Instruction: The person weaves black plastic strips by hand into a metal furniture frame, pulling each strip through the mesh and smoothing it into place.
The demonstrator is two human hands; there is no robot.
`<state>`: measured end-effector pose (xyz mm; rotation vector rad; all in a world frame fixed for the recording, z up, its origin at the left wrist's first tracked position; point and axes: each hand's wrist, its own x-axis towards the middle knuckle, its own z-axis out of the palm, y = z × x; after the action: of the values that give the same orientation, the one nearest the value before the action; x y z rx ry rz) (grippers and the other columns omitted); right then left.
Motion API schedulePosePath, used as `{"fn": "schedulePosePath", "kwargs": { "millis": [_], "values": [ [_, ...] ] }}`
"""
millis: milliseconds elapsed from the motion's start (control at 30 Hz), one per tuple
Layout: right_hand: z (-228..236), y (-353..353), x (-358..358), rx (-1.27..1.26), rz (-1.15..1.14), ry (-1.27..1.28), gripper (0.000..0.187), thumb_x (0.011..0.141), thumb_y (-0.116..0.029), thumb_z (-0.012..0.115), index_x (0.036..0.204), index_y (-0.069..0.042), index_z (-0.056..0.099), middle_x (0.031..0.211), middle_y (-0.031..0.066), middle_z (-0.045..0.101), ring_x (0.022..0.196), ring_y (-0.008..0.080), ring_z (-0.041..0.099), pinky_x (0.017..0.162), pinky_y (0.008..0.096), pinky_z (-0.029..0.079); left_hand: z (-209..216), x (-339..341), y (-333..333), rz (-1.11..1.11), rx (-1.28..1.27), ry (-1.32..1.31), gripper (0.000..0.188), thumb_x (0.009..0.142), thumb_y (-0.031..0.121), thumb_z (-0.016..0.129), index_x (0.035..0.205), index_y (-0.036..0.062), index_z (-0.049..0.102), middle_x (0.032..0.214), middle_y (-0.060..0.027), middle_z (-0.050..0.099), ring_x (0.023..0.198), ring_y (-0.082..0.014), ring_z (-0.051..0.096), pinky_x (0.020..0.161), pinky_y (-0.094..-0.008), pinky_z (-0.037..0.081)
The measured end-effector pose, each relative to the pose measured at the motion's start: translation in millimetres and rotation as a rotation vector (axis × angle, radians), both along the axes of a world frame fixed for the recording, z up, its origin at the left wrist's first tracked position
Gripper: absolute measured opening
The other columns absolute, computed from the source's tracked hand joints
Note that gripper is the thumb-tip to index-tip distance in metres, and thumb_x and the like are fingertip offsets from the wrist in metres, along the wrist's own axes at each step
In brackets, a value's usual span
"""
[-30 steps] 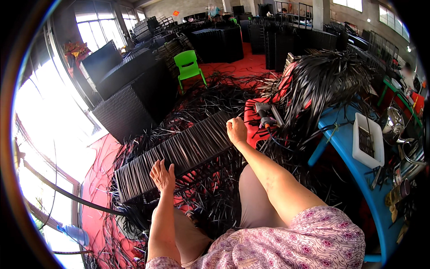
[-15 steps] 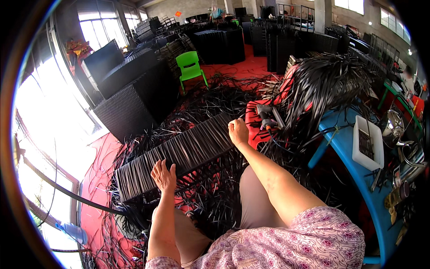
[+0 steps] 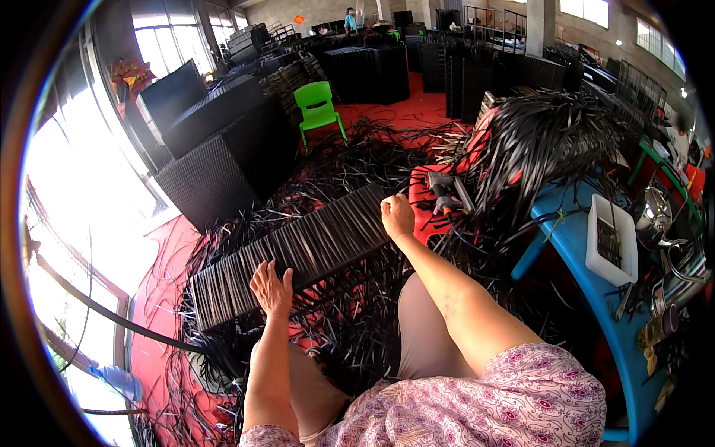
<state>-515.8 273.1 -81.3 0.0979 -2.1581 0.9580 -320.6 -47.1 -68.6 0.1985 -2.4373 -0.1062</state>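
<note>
A long panel (image 3: 298, 249), wrapped across with dark flat strips, lies slantwise in front of my knees. My left hand (image 3: 272, 289) rests on its near edge, left of the middle, with fingers spread. At the panel's far right end is my right hand (image 3: 398, 216), its fingers curled in and pressed together. Whatever those fingers pinch is too small or too hidden to make out. Just beyond that hand, a grey and black air stapler (image 3: 447, 190) lies on a red plastic stool (image 3: 421, 212).
Loose black strips (image 3: 342, 164) litter the red floor around the panel, and a big bundle of strips (image 3: 547, 138) hangs at the right. A blue table (image 3: 588, 298) carries a white bin (image 3: 612, 240). Farther off stand a green chair (image 3: 316, 108) and black woven panels (image 3: 205, 175).
Both hands keep nearly the same place on the panel. A person in blue has come into sight at the far back.
</note>
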Motion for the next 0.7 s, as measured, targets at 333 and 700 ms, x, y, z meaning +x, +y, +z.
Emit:
{"fn": "schedulePosePath", "kwargs": {
  "millis": [333,700],
  "values": [
    [-2.9,-0.3,-3.6,0.028,0.009,0.000,0.015,0.089,-0.021,0.058,0.082,-0.010,0.066,0.090,0.0135,0.060,0.086,0.0343,0.061,0.075,0.0455,0.051,2.6,0.7,1.5,0.008,0.003,-0.016,0.054,0.092,0.044,0.057,0.129,0.0048,0.052,0.131,-0.0129,0.048,0.126,-0.0312,0.042,0.107,-0.0456,0.029],
    [-3.5,-0.6,-3.1,0.028,0.004,0.003,0.014,0.090,-0.023,0.057,0.083,-0.012,0.063,0.091,0.0112,0.060,0.089,0.0327,0.061,0.076,0.0436,0.050,2.7,0.4,1.4,-0.002,0.000,0.004,0.055,0.091,0.044,0.058,0.128,0.0037,0.053,0.130,-0.0133,0.048,0.126,-0.0315,0.042,0.106,-0.0455,0.030]
  ]
}}
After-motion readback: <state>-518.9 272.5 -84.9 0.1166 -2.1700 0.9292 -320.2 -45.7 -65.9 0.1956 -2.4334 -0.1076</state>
